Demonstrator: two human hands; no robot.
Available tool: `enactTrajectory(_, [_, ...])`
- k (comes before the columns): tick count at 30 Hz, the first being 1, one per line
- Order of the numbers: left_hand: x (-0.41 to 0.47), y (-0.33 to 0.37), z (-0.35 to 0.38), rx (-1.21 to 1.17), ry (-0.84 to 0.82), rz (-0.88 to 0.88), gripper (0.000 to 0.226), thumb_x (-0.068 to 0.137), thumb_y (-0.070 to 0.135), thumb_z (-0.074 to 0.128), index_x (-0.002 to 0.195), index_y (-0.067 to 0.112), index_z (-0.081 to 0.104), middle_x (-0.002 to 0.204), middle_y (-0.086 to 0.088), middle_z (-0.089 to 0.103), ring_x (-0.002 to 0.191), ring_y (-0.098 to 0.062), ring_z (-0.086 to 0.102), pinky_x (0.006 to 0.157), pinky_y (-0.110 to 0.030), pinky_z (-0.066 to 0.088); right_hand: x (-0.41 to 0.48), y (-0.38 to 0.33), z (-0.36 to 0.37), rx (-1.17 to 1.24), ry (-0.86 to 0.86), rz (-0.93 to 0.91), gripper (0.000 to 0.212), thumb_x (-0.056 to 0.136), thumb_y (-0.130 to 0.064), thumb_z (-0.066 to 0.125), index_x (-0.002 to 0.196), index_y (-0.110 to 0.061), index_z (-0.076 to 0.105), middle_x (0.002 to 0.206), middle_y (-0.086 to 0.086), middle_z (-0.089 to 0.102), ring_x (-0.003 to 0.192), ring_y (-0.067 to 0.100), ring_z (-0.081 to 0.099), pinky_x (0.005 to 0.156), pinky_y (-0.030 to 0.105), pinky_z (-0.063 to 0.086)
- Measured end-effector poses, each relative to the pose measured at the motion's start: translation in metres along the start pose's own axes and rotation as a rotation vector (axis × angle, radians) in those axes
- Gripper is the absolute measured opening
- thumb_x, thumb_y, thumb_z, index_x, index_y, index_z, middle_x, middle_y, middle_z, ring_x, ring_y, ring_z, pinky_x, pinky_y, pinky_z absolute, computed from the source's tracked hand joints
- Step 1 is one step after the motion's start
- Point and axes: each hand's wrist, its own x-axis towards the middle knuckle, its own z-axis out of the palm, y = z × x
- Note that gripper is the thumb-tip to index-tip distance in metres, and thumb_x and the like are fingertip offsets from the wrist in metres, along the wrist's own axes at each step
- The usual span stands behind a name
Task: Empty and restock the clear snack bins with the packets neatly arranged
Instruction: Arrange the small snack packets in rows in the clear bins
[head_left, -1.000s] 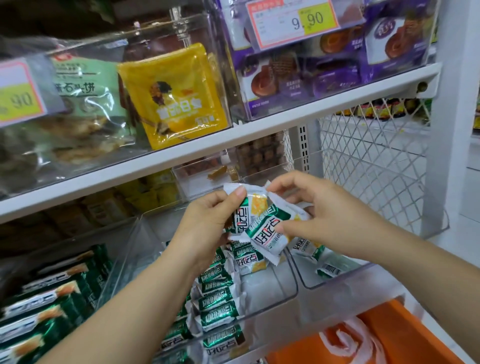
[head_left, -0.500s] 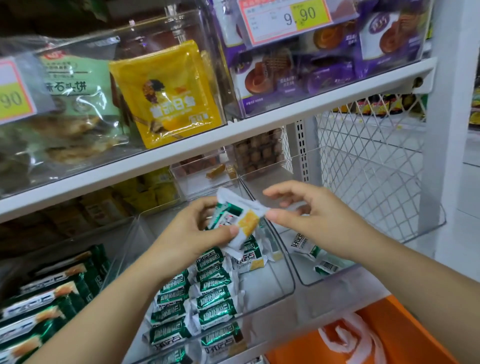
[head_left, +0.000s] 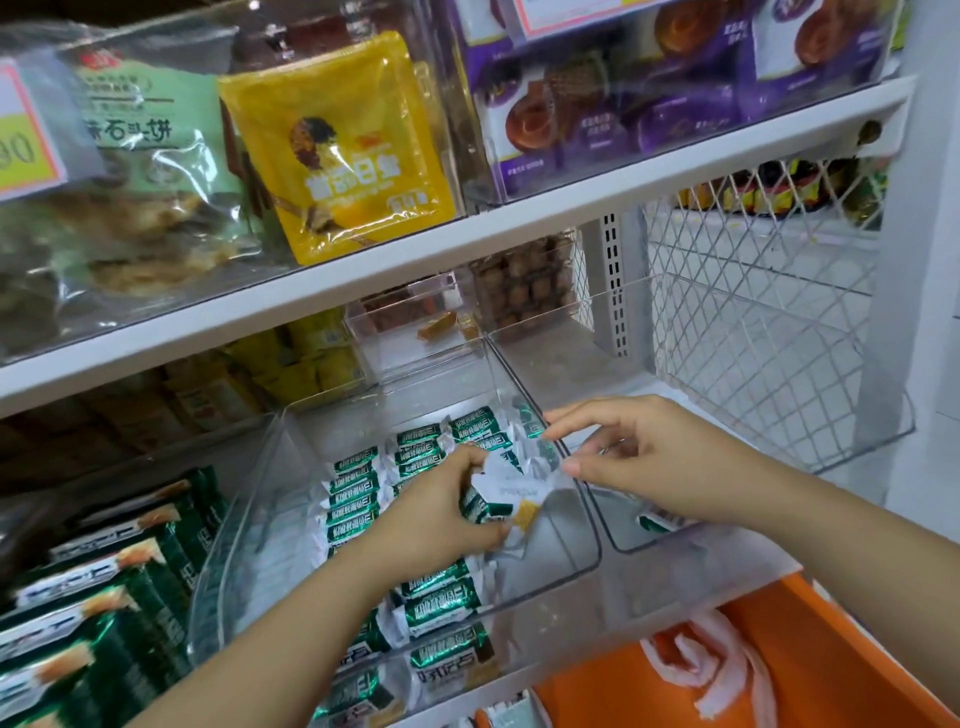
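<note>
The green packets (head_left: 493, 501) are sitting gripped in the left hand (head_left: 441, 512), just over the middle clear bin (head_left: 582, 566). The right hand (head_left: 649, 462) is hovering beside them, fingers loose, apparently holding nothing. I'd be laying them flat, labels matching the rows (head_left: 358, 499) below.

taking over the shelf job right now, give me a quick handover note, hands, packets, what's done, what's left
Left hand: grips a small bunch of green-and-white foil snack packets low over the middle clear plastic bin.
Right hand: open, fingers straight, tips by the bunch's white edge, above the divide with the right clear bin.
Done: neat rows of packets line the middle bin's left side.
Left: set the held bunch in the bare right side; a few loose packets lie in the right bin.
</note>
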Motion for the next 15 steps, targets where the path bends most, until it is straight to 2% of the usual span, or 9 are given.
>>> enactTrajectory(1, [0.002,0.001,-0.001,0.071,-0.028,-0.003,0.044,0.079,0.027,0.076,0.108,0.039,0.045,0.08,0.01,0.057,0.053,-0.001,0.046,0.05,-0.02,0.039,0.0,0.0,-0.001,0.014,-0.001,0.007,0.02,0.085,-0.024,0.07,0.1,-0.037,0.067,0.118,-0.035,0.054,0.077,-0.004,0.063,0.066,0.009,0.048])
enactTrajectory(3, [0.007,0.004,-0.003,0.145,-0.077,-0.013,0.052,0.08,0.03,0.075,0.121,0.035,0.045,0.1,0.009,0.058,0.07,-0.008,0.055,0.063,-0.024,0.045,0.0,-0.001,-0.004,0.041,-0.018,0.018,0.02,0.084,-0.023,0.07,0.101,-0.035,0.067,0.109,-0.038,0.056,0.076,-0.004,0.064,0.058,0.007,0.046])
enactTrajectory(6, [0.013,0.01,-0.008,0.248,-0.129,-0.019,0.056,0.083,0.032,0.072,0.131,0.03,0.044,0.114,-0.004,0.053,0.091,-0.015,0.055,0.071,-0.02,0.039,-0.001,-0.002,-0.009,0.006,-0.007,0.028,0.021,0.085,-0.023,0.069,0.099,-0.038,0.066,0.079,-0.041,0.062,0.078,-0.005,0.064,0.067,0.007,0.048])
enactTrajectory(9, [0.014,0.009,-0.006,0.323,-0.113,0.027,0.067,0.082,0.036,0.073,0.139,0.034,0.038,0.131,0.005,0.043,0.11,-0.012,0.048,0.094,-0.026,0.042,0.0,0.009,-0.024,-0.004,0.116,0.1,0.017,0.085,-0.019,0.069,0.094,-0.034,0.067,0.076,-0.025,0.068,0.074,0.004,0.065,0.07,0.014,0.049])
enactTrajectory(11, [0.008,0.004,-0.001,0.26,-0.033,0.056,0.065,0.079,0.037,0.075,0.132,0.04,0.038,0.127,0.011,0.046,0.11,-0.01,0.05,0.09,-0.025,0.044,0.002,0.023,-0.037,-0.146,0.181,0.168,0.013,0.085,-0.016,0.069,0.09,-0.028,0.068,0.085,-0.014,0.07,0.077,0.009,0.065,0.07,0.011,0.047])
enactTrajectory(12, [0.006,0.0,0.0,0.204,0.017,0.063,0.054,0.078,0.037,0.077,0.119,0.042,0.04,0.12,0.013,0.05,0.107,-0.009,0.053,0.083,-0.022,0.045,0.004,0.031,-0.043,-0.264,0.166,0.213,0.011,0.084,-0.015,0.07,0.088,-0.026,0.068,0.09,-0.007,0.071,0.077,0.006,0.064,0.068,0.007,0.044])
enactTrajectory(13, [0.004,-0.004,0.001,0.16,0.062,0.078,0.045,0.078,0.037,0.077,0.106,0.041,0.042,0.113,0.012,0.054,0.103,-0.01,0.055,0.076,-0.02,0.044,0.006,0.037,-0.048,-0.377,0.115,0.268,0.01,0.082,-0.016,0.071,0.088,-0.024,0.068,0.093,-0.003,0.071,0.077,0.004,0.061,0.066,0.005,0.041])
enactTrajectory(15, [0.001,-0.009,0.003,0.184,0.101,0.118,0.033,0.08,0.038,0.074,0.095,0.037,0.045,0.103,0.01,0.059,0.093,-0.007,0.057,0.069,-0.017,0.042,0.009,0.045,-0.051,-0.529,-0.053,0.421,0.017,0.08,-0.023,0.072,0.096,-0.021,0.067,0.101,0.0,0.067,0.085,0.009,0.06,0.067,0.01,0.041])
